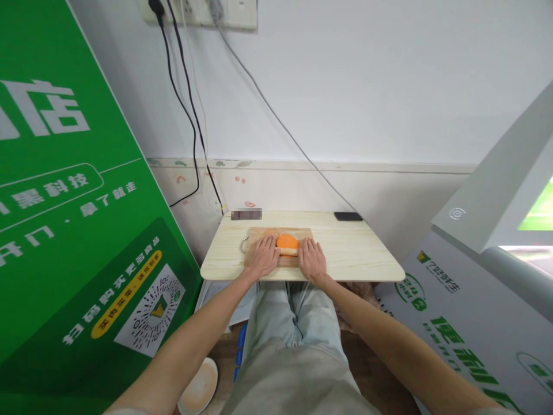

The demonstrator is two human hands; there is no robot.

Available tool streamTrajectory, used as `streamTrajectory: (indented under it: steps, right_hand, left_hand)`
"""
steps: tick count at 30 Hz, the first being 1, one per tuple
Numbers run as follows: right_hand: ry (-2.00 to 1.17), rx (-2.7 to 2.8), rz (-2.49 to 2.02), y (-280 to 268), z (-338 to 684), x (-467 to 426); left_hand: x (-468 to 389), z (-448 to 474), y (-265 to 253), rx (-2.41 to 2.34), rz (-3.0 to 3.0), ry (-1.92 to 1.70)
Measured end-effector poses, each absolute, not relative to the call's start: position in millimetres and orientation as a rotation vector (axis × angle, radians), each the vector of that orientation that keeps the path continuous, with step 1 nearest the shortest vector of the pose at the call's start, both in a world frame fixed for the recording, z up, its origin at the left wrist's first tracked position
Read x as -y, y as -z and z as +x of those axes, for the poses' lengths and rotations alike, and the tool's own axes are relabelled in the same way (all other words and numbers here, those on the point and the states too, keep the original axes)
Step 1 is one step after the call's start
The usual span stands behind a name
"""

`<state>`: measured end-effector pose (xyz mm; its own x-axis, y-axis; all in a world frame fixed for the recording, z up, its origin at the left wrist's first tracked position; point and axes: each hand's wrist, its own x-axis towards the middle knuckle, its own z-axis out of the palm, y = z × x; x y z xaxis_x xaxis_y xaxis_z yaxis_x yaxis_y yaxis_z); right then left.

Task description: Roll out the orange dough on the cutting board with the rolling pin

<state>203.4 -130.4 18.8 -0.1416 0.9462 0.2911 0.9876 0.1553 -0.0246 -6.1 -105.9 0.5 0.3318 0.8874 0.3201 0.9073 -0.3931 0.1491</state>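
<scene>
A round flat piece of orange dough (287,240) lies on a wooden board (287,264). Across the dough's near edge runs a pale wooden rolling pin (288,252). My left hand (264,255) is closed over the pin's left end, and my right hand (312,257) over its right end, with the fingers pointing away from me. Both ends of the pin are hidden beneath my hands. Small pale bits lie on the board close to my left fingers.
The board rests on a small light-wood table (358,253) against the wall. A phone (348,217) and a blurred dark object (246,214) lie along its back edge. A metal loop (243,245) sticks out left of the board. Green panel (86,230) left, white machine (466,288) right.
</scene>
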Motion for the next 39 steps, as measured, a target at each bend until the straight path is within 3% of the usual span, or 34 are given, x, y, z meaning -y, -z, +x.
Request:
streamTrajectory:
  steps: [13, 39]
  right_hand:
    - [0.319, 2.141, -1.750, -2, 211, 131]
    - [-0.105, 2.142, -2.047, -42, 211, -6]
  left_hand:
    - [116, -6, 12, 1.564, -2.404, 0.692]
    - [-8, 18, -27, 2.025, -2.453, 0.405]
